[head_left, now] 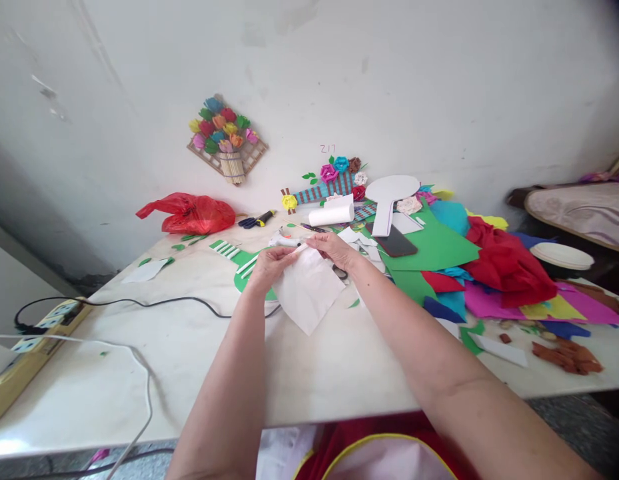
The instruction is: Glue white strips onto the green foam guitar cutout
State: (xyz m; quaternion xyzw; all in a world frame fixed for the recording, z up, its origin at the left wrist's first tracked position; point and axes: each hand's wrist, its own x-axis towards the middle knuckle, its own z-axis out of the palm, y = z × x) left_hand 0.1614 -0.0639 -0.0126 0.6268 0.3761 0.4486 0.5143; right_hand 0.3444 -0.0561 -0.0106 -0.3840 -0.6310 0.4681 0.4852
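Observation:
A square of thin white paper [312, 290] hangs by its upper edge between my two hands, over the middle of the table. My left hand [272, 265] pinches the edge at the left, where it looks rolled or folded. On the other side my right hand [332, 248] grips the same edge with thumb and fingers closed. Behind and left of the paper lies a green guitar-like cutout [245, 261] with white strips on it. Just beyond my hands is a white glue gun [284, 239], partly hidden. Scissors [340, 272] show by the paper's right edge.
A red plastic bag [189, 213] and yellow-black pliers [258, 220] lie at the back left. A white paper roll [332, 212], a phone [393, 240] and coloured paper [509, 260] fill the right. A black cable [154, 303] crosses to a power strip [39, 347].

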